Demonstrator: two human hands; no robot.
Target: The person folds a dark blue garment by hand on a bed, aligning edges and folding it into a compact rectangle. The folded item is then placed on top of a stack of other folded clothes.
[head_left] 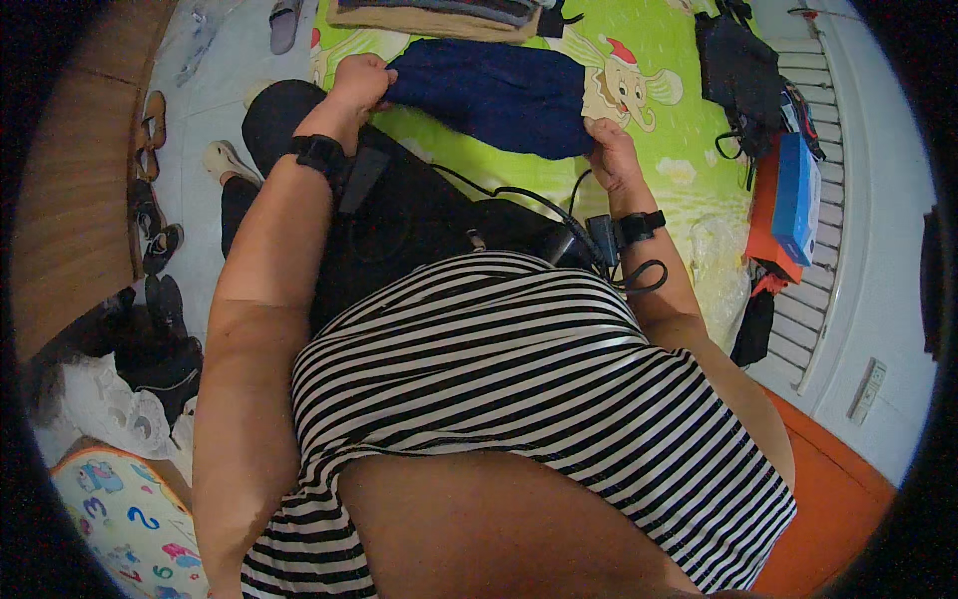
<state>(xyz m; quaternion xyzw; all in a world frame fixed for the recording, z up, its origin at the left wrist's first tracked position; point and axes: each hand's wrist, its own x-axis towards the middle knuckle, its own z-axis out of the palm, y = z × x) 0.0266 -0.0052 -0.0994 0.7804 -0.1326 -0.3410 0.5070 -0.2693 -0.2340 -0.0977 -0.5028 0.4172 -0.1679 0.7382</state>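
A dark navy piece of folded clothing [489, 95] stretches between my two hands over a green bed cover. My left hand [361, 88] is closed on its left end. At the lower right corner, my right hand [613, 158] pinches the cloth between thumb and fingers. The kind of garment cannot be made out. Just beyond it lies a stack of folded clothes [439, 18] in tan, grey and dark colours. Both wrists wear black straps, and a black cable [519, 192] runs across my lap to the right one.
The green cover [679, 175] has cartoon elephants on it. On the right are a black bag [740, 85], a blue box [795, 200], an orange bag [763, 215] and a white radiator [806, 290]. Shoes [158, 225] line the floor at left, near a patterned round-edged board [125, 519].
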